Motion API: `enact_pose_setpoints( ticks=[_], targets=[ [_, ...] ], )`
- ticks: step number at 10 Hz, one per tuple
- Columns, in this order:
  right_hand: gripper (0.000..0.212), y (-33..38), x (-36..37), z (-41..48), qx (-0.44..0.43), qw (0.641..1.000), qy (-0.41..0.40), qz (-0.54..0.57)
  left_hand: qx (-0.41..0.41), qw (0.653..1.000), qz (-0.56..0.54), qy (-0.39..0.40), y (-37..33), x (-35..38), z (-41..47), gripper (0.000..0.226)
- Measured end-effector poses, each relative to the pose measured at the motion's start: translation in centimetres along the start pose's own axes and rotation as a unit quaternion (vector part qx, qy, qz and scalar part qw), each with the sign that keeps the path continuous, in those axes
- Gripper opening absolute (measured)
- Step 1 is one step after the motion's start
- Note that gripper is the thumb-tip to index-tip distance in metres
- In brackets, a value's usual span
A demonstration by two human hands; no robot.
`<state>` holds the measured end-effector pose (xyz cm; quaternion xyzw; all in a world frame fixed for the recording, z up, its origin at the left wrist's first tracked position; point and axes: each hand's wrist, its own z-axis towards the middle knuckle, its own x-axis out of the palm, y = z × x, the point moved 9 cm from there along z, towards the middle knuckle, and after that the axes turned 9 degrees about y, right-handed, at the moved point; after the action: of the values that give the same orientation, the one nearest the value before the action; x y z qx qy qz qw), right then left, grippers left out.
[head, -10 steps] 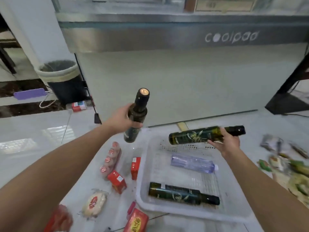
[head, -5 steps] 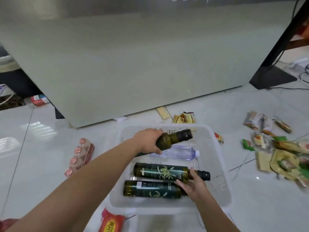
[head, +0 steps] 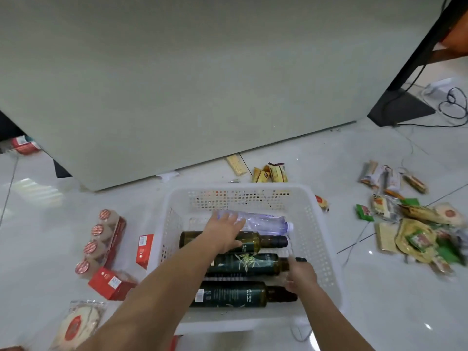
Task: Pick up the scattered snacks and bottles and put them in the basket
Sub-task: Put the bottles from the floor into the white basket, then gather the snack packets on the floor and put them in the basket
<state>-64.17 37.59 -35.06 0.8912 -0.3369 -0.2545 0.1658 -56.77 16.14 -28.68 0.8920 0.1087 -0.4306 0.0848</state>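
— How many bottles lay in the basket [head: 319,224]?

— Four, all on their sides with caps to the right. One clear plastic bottle [head: 263,222] was uppermost. Below it were three dark ones: the upper dark bottle [head: 269,241], the middle dark bottle [head: 249,265] and the lower dark bottle [head: 233,295].

— And the hands?

— The left hand [head: 225,234] lay flat with fingers spread over the upper dark bottle, its fingertips on the clear one. The right hand [head: 300,276] sat at the middle bottle's neck. Whether it gripped the neck, I couldn't tell.

— What was outside the basket?

— At centre left, a pack of four small bottles [head: 101,241] and two red boxes [head: 144,249]. A round packet [head: 78,325] sat at lower left. Above the basket lay yellow packets [head: 271,173] and one cracker bar [head: 236,164]. At the right edge was a heap of snack packets [head: 415,231], too blurred to count.

— The room?

— A glossy white tile floor [head: 367,312], with the basket at lower centre. A pale grey panel [head: 202,84] filled the upper frame. At upper right were a black stand [head: 400,105] and cables [head: 455,102].
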Motion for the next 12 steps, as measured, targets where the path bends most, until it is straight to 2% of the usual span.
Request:
enact_pose_setpoints(
  ticks=[1, 2, 3, 4, 5, 6, 7, 8, 9, 11, 12],
  targets=[
    [0.046, 4.7, -1.7, -3.5, -0.114, 0.959, -0.072, -0.248, -0.001, 0.998, 0.014, -0.069, 3.0, -2.7, -1.9, 0.077],
    [0.052, 9.0, -2.5, -8.5, -0.186, 0.888, -0.142, -0.395, -0.008, 0.991, 0.031, -0.128, 6.0, -7.1, -5.8, 0.078],
    [0.066, 12.3, -1.9, -13.5, -0.207, 0.823, -0.138, -0.511, -0.018, 0.988, 0.038, -0.147, 8.2, -11.8, -11.4, 0.079],
    [0.104, 15.4, -3.1, -19.8, -0.231, 0.817, -0.168, -0.5, -0.033, 0.989, 0.023, -0.141, 9.7, -16.4, -16.5, 0.08],
    [0.085, 17.3, -6.9, -25.4, -0.236, 0.833, -0.2, -0.459, -0.028, 0.988, 0.012, -0.152, 8.7, -22.3, -20.5, 0.081],
    [0.085, 18.1, -13.3, -32.1, -0.205, 0.837, -0.234, -0.45, 0.015, 0.985, 0.014, -0.171, 4.5, -29.2, -24.4, 0.081],
    [0.098, 19.1, -21.3, -40.2, -0.157, 0.852, -0.286, -0.41, 0.072, 0.97, 0.014, -0.233, -1.2, -36.9, -28.9, 0.081],
    [0.125, 19.3, -28.0, -46.9, -0.102, 0.858, -0.287, -0.414, 0.107, 0.961, 0.032, -0.253, -6.2, -43.8, -32.9, 0.079],
    [0.128, 19.0, -34.4, -52.8, -0.071, 0.87, -0.289, -0.392, 0.142, 0.95, 0.054, -0.271, -11.0, -50.0, -36.1, 0.078],
    [0.12, 18.3, -46.2, -61.7, -0.009, 0.873, -0.331, -0.358, 0.17, 0.948, 0.086, -0.256, -18.6, -60.1, -39.4, 0.08],
    [0.085, 18.0, -50.4, -64.1, 0.013, 0.87, -0.342, -0.354, 0.175, 0.946, 0.101, -0.253, -20.9, -63.2, -39.5, 0.08]
  ],
)
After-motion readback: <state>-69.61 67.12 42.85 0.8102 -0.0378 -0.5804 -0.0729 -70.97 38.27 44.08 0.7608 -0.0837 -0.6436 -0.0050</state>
